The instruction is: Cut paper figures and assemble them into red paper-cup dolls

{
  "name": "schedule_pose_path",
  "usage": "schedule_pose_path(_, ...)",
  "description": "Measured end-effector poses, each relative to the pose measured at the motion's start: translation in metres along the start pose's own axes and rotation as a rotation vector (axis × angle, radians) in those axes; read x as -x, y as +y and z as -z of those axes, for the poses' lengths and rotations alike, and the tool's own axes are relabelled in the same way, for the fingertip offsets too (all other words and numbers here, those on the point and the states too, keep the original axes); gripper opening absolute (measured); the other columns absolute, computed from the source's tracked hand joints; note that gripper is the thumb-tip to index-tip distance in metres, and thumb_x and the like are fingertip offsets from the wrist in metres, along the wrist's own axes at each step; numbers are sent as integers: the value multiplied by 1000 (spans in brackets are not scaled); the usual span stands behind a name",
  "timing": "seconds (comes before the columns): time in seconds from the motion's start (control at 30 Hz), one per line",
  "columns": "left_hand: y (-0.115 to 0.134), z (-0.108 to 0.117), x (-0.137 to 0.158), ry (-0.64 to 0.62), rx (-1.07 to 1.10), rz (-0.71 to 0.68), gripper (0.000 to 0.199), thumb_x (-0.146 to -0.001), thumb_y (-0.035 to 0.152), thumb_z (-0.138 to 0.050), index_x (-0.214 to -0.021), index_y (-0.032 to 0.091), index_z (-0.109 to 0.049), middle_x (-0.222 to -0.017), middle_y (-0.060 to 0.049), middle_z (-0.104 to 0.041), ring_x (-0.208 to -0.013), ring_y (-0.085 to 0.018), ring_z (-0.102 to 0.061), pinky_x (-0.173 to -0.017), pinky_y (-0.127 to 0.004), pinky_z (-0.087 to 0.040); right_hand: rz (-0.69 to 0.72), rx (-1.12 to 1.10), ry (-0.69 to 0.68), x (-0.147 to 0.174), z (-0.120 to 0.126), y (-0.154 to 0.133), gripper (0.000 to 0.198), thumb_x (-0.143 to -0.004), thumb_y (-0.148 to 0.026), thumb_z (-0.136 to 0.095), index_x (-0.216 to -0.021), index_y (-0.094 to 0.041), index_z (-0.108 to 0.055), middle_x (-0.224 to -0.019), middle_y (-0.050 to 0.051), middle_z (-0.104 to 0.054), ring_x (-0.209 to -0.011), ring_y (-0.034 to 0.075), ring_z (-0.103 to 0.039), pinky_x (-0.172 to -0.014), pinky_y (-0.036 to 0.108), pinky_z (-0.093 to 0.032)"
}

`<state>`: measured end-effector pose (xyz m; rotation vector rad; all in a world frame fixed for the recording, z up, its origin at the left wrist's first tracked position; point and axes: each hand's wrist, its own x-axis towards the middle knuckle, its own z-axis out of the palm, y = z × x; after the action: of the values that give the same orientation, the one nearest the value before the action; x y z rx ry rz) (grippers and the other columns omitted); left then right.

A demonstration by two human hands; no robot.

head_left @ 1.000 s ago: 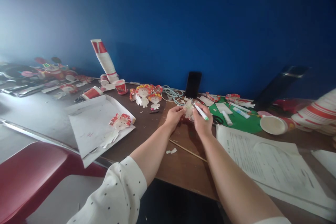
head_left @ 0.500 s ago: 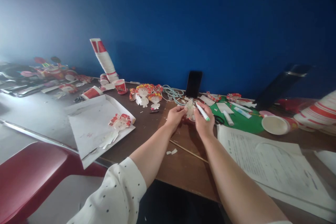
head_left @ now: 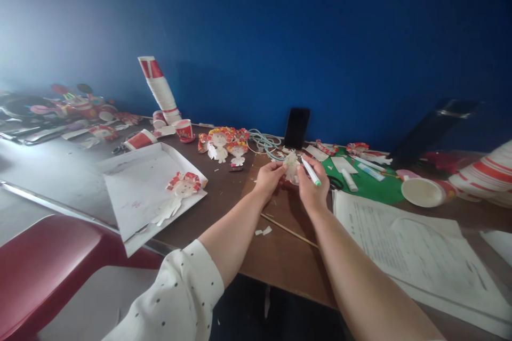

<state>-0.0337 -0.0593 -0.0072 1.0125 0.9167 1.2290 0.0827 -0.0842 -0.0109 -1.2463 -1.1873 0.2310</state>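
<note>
Between my two hands is a small pale paper cutout figure point(head_left: 291, 166). My left hand point(head_left: 269, 178) pinches its left edge between thumb and fingers. My right hand point(head_left: 312, 185) is closed around a white marker with a green end point(head_left: 311, 171), its tip pointing up and left near the cutout. The right thumb also lies by the cutout's edge; whether it presses on it I cannot tell. Just beyond stands a dark phone point(head_left: 297, 127) against the wall. Black-handled scissors point(head_left: 335, 183) lie beside my right hand.
Paper dolls point(head_left: 220, 141) and a coiled cable point(head_left: 266, 141) lie behind. A white box lid point(head_left: 136, 192) holding another doll sits left, near a leaning cup stack point(head_left: 160, 90). Right are a green sheet point(head_left: 372, 189), a glue tube point(head_left: 349, 180), printed papers point(head_left: 400, 250) and cups point(head_left: 424, 192). A thin stick point(head_left: 290, 230) lies in front.
Hardly anything differs. The whole view has shifted slightly, and both hands keep their hold on the cutout and the marker.
</note>
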Motion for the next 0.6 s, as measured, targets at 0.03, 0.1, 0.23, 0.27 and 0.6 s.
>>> schedule_pose_path(0.03,-1,1,-1,2,3,-14,32,-69,38,-70,-89,13,-68,-52,4,-52,-42,-5,-42,-43,-18,-34,10,21,10,0,1,-2,36,-82,-37,-55,-110,-17,-62,-94,8,-67,-74,19,-62,-72,37,-54)
schedule_pose_path(0.1,-3,1,-2,14,7,-32,32,-69,38,-70,-88,13,-68,-52,4,-52,-43,-5,-42,-43,-18,-34,47,87,54,0,3,-8,34,-83,-34,-54,-111,-17,-62,-98,9,-67,-84,20,-63,-80,39,-52)
schedule_pose_path(0.23,-3,2,-2,57,-7,-29,29,-68,37,-69,-85,13,-68,-53,3,-53,-42,-5,-42,-43,-18,-33,196,192,109,1,8,-25,29,-88,-32,-49,-108,-17,-65,-101,10,-67,-98,22,-61,-91,40,-47)
schedule_pose_path(0.27,-2,2,-2,59,-1,-26,28,-68,36,-69,-84,13,-67,-53,3,-53,-42,-4,-41,-43,-18,-33,233,201,106,2,9,-28,29,-89,-31,-49,-106,-16,-66,-99,10,-68,-97,22,-61,-90,39,-47)
schedule_pose_path(0.6,0,2,0,36,11,-91,24,-69,30,-65,-86,12,-67,-55,4,-53,-43,-4,-39,-45,-18,-31,277,178,72,10,7,-32,20,-85,-28,-55,-91,-15,-69,-84,8,-69,-77,18,-64,-72,31,-52)
